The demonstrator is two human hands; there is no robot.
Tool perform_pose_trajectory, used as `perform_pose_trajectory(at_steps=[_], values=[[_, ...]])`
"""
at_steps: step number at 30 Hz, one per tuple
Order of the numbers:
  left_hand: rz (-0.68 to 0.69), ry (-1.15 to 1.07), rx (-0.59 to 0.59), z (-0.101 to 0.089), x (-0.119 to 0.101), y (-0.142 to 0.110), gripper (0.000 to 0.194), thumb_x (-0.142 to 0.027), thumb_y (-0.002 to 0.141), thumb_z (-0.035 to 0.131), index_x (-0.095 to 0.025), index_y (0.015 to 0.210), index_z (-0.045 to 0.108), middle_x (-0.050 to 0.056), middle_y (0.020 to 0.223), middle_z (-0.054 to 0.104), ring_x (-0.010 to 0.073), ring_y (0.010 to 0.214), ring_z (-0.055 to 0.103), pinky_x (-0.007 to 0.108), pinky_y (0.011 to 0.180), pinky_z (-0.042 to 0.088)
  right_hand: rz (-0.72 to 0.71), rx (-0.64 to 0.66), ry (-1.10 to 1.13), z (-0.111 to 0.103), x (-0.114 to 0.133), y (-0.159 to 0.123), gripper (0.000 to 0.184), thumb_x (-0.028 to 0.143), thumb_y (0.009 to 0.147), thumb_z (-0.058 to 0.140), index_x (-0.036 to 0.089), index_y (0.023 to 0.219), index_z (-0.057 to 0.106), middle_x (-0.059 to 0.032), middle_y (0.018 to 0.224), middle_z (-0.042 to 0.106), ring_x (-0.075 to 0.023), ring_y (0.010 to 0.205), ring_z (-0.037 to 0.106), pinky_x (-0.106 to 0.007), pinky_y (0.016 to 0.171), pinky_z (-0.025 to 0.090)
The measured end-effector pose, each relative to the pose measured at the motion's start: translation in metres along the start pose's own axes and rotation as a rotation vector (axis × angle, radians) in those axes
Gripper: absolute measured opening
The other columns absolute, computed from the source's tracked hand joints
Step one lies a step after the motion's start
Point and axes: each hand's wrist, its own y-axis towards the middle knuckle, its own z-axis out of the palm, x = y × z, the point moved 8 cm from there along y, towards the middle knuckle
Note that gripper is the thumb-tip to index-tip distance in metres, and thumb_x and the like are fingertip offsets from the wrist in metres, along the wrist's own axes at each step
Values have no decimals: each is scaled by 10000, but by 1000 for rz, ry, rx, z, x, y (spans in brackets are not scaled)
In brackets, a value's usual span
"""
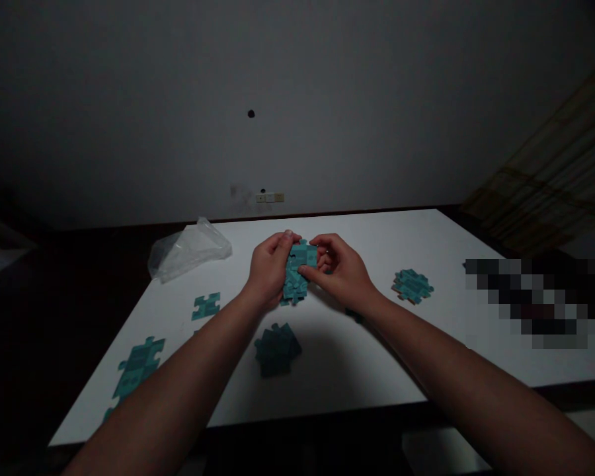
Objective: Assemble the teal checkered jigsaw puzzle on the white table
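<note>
Head view: your left hand [270,270] is closed around a stack of teal puzzle pieces [295,285] held above the counter [357,377], while your right hand [346,270], just beside it, seems to pinch the top piece [306,255] at its right side. The step looks like handling single pieces from the stack; the next move calls for a steady left grip and a light right pinch, clear of the near pile [277,352].

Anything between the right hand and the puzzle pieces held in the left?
Nothing visible. The right hand touches the puzzle pieces in the left hand; the plastic bag lies off to the left, apart from both hands.
</note>
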Motion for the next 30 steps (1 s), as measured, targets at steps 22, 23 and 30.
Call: perform_pose_trajectory(at_steps=[22,23,30], values=[[-36,51,51,4,4,-3,652,-719,713,1089,-199,982,802,39,854,810,174,703,706,292,651,594,189,321,144,-31,4,18,516,484,763,1056,226,1150,835,-7,796,826,-190,680,743,-307,658,594],[-39,43,51,4,3,-3,653,-712,715,1093,-200,985,791,33,846,803,166,684,699,286,635,590,198,351,141,-35,6,18,561,451,773,1033,226,1251,843,-1,814,832,-189,677,744,-309,660,597],[-73,14,34,1,1,-2,694,-703,693,1109,-216,1017,736,17,835,789,155,617,693,286,567,596,389,676,-168,-61,0,-5,308,423,770,985,209,975,901,-3,685,782,-191,608,685,-308,619,524]])
